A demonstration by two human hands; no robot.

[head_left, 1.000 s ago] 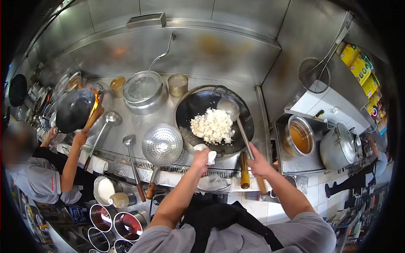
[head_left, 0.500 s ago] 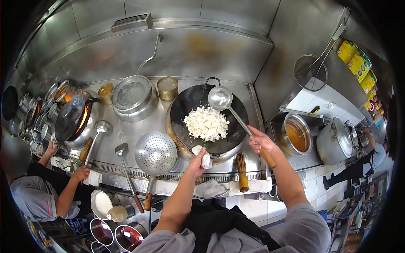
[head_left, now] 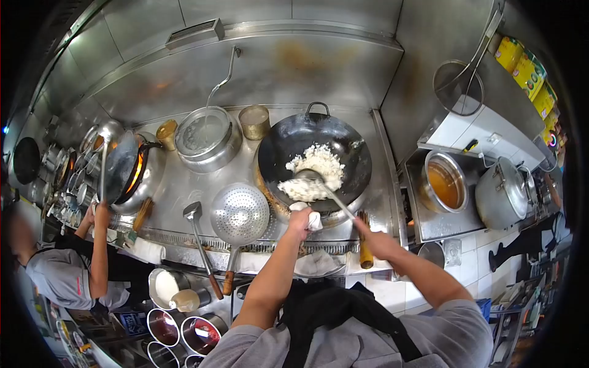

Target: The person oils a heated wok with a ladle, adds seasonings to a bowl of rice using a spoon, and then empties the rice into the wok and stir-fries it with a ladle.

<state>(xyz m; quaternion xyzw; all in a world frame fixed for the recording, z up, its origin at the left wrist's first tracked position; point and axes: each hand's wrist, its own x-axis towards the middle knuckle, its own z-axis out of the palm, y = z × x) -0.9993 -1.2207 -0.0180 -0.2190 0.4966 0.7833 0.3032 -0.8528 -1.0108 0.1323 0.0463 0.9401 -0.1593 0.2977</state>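
Left fingers [head_left: 298,222] clench a cloth [head_left: 315,221] at the near rim of the seemingly heavy, rigid wok [head_left: 276,147] ahead; right fingers [head_left: 367,238] grip the ladle [head_left: 338,203] amid soft-looking, loose food [head_left: 325,161].

In a working kitchen, a steel wall [head_left: 264,76] with yellow-brown stains rises beyond the grip of the right hand [head_left: 377,245], a slotted vent [head_left: 196,35] fixed high on it, farther left. To the right of the grip, a steel side wall [head_left: 423,58] meets it at a corner, near white tiles [head_left: 457,132] holding 1 outlet [head_left: 493,138]. Pale floor tiles [head_left: 389,293] show below the grip; crowded shelves [head_left: 512,306] stand lower right. Light glints softly off the metal.
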